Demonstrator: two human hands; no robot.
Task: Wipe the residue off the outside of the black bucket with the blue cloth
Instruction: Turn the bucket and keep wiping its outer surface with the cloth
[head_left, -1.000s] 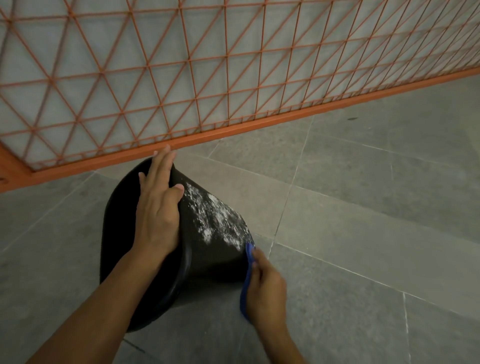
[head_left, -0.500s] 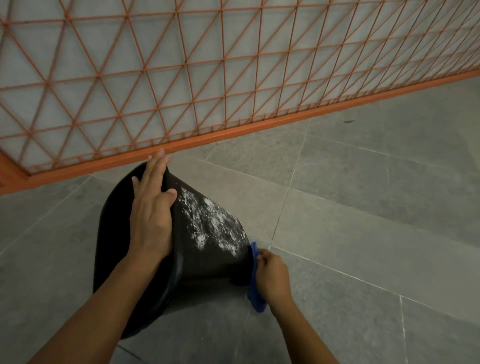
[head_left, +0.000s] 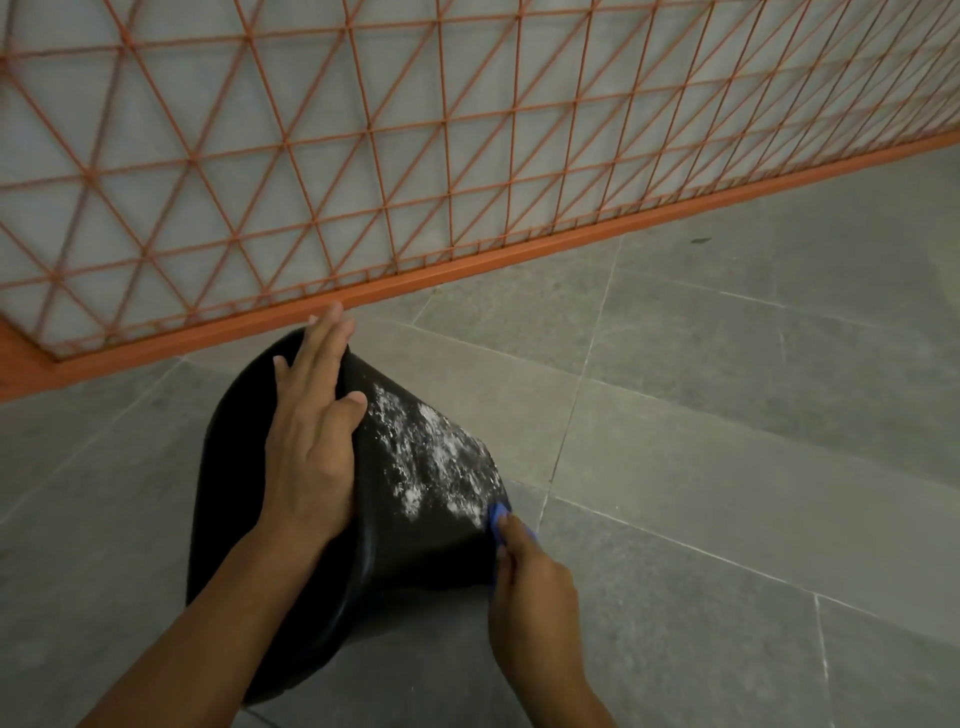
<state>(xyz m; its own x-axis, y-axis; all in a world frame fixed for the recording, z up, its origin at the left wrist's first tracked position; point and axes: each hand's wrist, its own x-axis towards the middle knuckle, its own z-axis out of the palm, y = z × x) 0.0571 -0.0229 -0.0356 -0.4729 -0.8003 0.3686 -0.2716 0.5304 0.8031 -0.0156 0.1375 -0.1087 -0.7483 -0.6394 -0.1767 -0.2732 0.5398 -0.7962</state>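
The black bucket (head_left: 415, 540) lies tilted on the grey tiled floor, its mouth toward me and to the left. White powdery residue (head_left: 426, 452) speckles its outer wall. My left hand (head_left: 311, 431) rests flat on the rim with straight fingers and steadies it. My right hand (head_left: 535, 587) holds the blue cloth (head_left: 497, 517) against the bucket's lower right edge, near the base. Only a small strip of the cloth shows above my fingers; the rest is hidden under the hand.
An orange metal lattice fence (head_left: 467, 156) with an orange base rail (head_left: 519, 254) runs just behind the bucket, close to my left fingertips. Grey floor tiles (head_left: 753, 441) stretch to the right and toward me.
My right hand with the cloth has shifted slightly along the bucket's base edge, up toward the residue. The left hand stays on the rim.
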